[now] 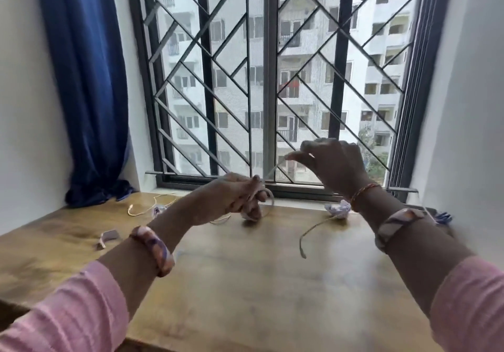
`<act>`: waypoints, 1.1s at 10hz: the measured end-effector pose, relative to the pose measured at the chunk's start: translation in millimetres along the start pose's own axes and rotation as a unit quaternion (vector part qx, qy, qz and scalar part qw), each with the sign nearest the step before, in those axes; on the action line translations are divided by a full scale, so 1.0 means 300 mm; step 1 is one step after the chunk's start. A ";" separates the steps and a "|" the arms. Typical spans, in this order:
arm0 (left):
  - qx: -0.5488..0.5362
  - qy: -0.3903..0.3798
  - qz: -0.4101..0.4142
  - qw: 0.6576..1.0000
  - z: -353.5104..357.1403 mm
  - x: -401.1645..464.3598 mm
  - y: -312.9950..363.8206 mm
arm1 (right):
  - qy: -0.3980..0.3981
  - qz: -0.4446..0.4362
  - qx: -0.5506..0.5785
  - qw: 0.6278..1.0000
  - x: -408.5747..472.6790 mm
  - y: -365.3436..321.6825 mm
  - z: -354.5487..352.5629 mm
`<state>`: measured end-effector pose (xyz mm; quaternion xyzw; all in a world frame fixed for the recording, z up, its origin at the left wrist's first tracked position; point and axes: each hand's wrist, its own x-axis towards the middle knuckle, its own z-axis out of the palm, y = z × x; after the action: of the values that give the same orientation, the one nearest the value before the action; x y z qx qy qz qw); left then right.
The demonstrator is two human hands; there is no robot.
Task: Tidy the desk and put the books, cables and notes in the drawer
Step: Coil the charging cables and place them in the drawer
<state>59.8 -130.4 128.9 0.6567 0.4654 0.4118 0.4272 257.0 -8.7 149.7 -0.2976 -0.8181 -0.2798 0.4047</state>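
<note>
Both my hands are raised over the wooden desk, with a thin white cable stretched between them. My left hand is closed around a coiled part of that cable, just above the desk. My right hand pinches the cable higher up, in front of the window. A loose end of cable curves down onto the desk at the right. A second pale cable lies at the back left. A crumpled note sits by the window sill behind my right wrist.
A small white charger or adapter lies on the desk at the left. A blue curtain hangs in the back left corner and pools on the desk. A barred window runs along the back. Something blue and white lies at the far right.
</note>
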 end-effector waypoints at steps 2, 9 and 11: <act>-0.464 0.158 0.228 0.841 0.046 0.073 0.170 | 0.001 -0.005 0.025 1.000 -0.046 -0.140 0.058; 0.386 0.398 0.234 0.799 0.017 0.154 0.135 | 0.042 -0.098 0.023 0.994 -0.055 -0.167 -0.005; -0.051 -0.039 -0.004 0.998 0.077 0.071 0.134 | 0.037 -0.036 -0.006 0.999 -0.035 -0.007 -0.065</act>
<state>96.9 -122.1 163.1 0.6475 0.4295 0.4076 0.4797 270.4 -26.4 150.6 -0.2600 -0.8111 -0.3101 0.4224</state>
